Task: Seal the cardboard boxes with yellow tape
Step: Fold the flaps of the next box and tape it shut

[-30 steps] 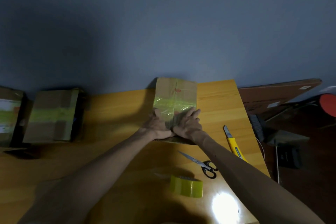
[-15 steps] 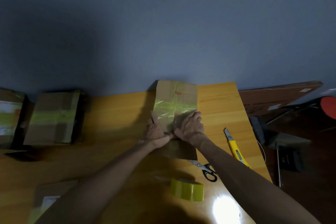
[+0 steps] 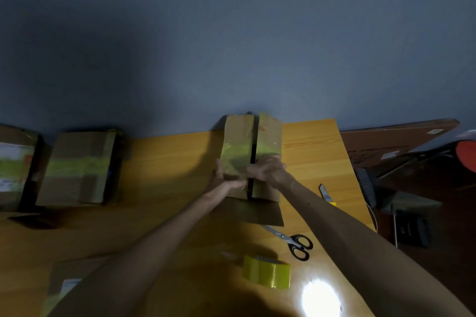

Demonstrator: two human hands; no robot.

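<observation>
**Light, stiff box held at an open seam**

The cardboard box (image 3: pixel 238 141) is set at the far middle of the table (image 3: pixel 167 162), banded with yellow tape (image 3: pixel 235 153); it is judged light, stiff at its edges, slick on the tape, and best gripped on bare side walls; the right hand (image 3: pixel 268 170) is curled over the right flap; the left hand (image 3: pixel 224 175) is pressed against the left side, its fingers not made out; what lies inside the dark seam gap is hidden.

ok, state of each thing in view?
Brown cardboard box, middle: centre seam gaping, yellow tape across.
Left hand: grips its left edge.
Right hand: grips its right flap.
Yellow tape roll: idle on wooden table.
Black-handled scissors: closed, flat.
Taped cardboard box, left: shut.
</observation>
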